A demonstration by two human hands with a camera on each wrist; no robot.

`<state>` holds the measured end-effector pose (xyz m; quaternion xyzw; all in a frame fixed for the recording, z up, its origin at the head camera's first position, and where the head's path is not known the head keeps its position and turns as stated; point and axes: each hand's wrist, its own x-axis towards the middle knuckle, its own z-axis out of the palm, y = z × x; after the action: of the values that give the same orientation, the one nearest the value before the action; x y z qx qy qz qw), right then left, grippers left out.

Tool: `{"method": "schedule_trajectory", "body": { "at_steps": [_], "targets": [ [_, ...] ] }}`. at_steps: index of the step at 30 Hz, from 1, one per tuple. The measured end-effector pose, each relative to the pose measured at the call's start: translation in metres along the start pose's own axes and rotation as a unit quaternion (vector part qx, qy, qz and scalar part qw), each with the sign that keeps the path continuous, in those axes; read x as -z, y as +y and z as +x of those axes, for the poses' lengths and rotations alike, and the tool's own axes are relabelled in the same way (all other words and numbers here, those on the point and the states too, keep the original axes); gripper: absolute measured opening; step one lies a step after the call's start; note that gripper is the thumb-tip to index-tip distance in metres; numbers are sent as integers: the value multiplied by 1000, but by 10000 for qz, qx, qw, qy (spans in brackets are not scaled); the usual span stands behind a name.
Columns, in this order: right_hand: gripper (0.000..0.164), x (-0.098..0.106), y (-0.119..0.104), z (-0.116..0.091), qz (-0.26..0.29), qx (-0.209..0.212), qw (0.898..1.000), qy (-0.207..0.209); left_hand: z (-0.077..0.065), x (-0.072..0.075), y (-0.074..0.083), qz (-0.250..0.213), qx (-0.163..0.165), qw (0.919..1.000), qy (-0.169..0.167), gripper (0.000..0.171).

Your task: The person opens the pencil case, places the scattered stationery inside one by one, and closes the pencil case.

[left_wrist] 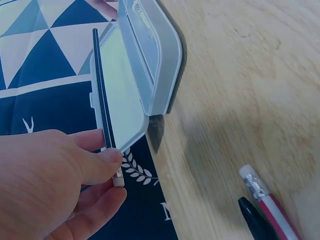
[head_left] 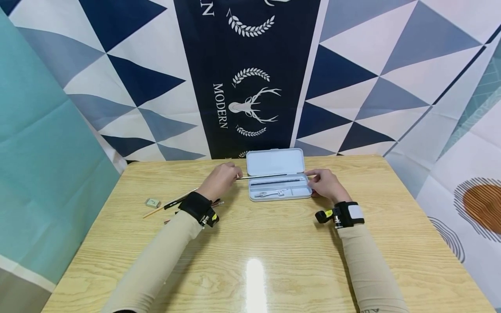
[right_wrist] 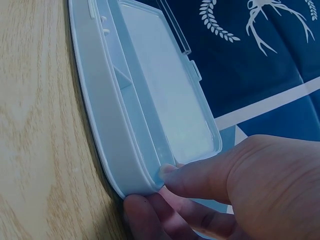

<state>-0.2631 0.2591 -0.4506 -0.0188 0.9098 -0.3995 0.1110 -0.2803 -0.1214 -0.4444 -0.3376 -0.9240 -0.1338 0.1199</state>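
A light blue pencil case [head_left: 275,161] lies open on the table, its lid tipped back toward the patterned cloth. My left hand [head_left: 220,180] pinches a dark pencil [left_wrist: 103,95] near its white eraser end, between thumb and fingers. In the head view that pencil stretches rightward over the case. At the case's right end, my right hand [head_left: 326,184] grips the corner, with the thumb [right_wrist: 187,177] at the inner rim and fingers outside. Inside the case are another dark pencil [head_left: 270,182] and a white compass [head_left: 270,194] in the front compartment.
Left of the case lie a small eraser [head_left: 153,203], a black pen [left_wrist: 257,220], a red-and-white striped pencil [left_wrist: 275,212] and a natural-wood stick [head_left: 150,213], partly hidden by the left wrist. A patterned cloth [head_left: 250,65] hangs along the table's back edge.
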Motion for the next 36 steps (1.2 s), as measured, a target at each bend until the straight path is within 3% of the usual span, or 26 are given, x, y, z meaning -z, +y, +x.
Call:
{"method": "schedule_trajectory", "body": {
  "at_steps": [5, 7, 9, 16, 18, 25, 36],
  "targets": [
    [47, -1, 0, 1, -3, -18, 10000, 4, 13, -45, -34, 162, -97, 9998, 41, 27],
    [47, -1, 0, 1, 26, -26, 10000, 10, 17, -52, -37, 131, -93, 9999, 8, 30],
    [47, 0, 0, 1, 57, -33, 10000, 21, 19, -50, -32, 82, -103, 9999, 60, 31],
    [48, 0, 1, 2, 66, -69, 10000, -1, 11, 5, 27, -29, 150, 9998, 97, 27],
    [48, 0, 0, 1, 53, -73, 10000, -4, 11, 10, 35, -23, 137, 9998, 156, 26],
    [48, 0, 0, 0, 38, -47, 10000, 9, 14, 2, 41, 236, 25, 9994, 253, 26],
    [48, 0, 0, 2, 22, -116, 9999, 5, 20, -17, 50, 609, 36, 9981, 75, 29]
  ]
}}
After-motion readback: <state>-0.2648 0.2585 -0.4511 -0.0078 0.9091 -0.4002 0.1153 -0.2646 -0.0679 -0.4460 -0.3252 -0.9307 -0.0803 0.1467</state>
